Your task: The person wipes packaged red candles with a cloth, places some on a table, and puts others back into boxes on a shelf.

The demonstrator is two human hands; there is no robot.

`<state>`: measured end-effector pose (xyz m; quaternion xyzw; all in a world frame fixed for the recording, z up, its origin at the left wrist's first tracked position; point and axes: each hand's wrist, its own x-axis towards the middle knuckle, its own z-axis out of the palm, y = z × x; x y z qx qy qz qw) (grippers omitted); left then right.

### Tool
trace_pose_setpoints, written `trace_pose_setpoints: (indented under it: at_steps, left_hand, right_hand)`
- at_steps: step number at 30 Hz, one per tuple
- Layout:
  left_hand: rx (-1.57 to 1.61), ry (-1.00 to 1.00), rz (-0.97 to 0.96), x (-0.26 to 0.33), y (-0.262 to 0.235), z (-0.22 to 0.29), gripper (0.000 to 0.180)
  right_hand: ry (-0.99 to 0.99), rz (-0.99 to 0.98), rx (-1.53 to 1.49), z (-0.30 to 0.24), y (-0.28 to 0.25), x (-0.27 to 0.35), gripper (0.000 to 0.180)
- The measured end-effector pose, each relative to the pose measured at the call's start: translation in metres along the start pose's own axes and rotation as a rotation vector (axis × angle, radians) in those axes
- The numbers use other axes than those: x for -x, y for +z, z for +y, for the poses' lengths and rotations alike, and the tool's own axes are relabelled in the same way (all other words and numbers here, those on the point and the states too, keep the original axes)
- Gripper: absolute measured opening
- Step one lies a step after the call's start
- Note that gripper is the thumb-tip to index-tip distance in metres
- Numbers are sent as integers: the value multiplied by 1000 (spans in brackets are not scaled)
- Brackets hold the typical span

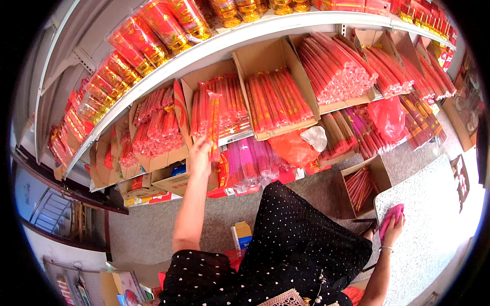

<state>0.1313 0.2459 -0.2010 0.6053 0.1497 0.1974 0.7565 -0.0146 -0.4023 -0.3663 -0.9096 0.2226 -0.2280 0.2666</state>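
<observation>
My left hand reaches up to the shelf, its fingers closed around the lower part of a long red stick with gold print. That stick stands nearly upright in front of a cardboard box filled with similar red sticks in clear wrap. To the right, my right hand grips a bunched pink cloth at the near left edge of a pale speckled table. Part of the cloth is hidden under the fingers.
More open boxes of red sticks line the shelf. Red and gold cylinders fill the shelf above. Purple bundles and a red plastic bag sit below. On the floor, a box of thin red sticks stands beside the table.
</observation>
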Motion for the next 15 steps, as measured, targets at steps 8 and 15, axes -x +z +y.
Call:
trace_pose_setpoints:
  at_steps: [8,15]
  left_hand:
    - [-223,108,118,-140,-21,3,44]
    - [-1100,351,223,-200,-18,10,45]
  right_hand:
    - [-45,116,57,12,15,4,34]
    - [64,65,34,19,16,6,39]
